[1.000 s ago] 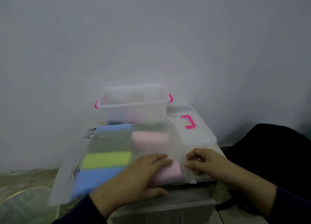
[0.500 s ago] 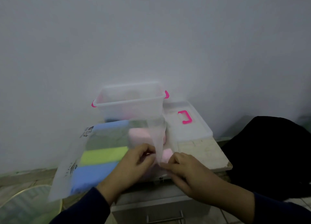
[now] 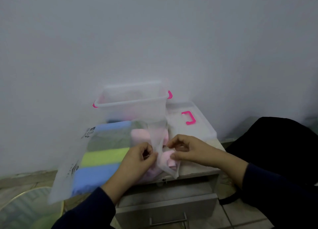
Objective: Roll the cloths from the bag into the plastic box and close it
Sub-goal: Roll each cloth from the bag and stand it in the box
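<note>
Your left hand [image 3: 137,157] and right hand [image 3: 187,151] each in a closed grip on the bag [image 3: 89,161] mouth, folded cloths [image 3: 105,155] inside, open plastic box [image 3: 132,103] behind on the counter [image 3: 197,168].

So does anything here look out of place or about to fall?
The bag of cloths juts well past the left edge of the small cabinet, so part of it hangs unsupported. Both hands, left and right, pinch its open flap. Otherwise nothing looks spilled or damaged.
</note>
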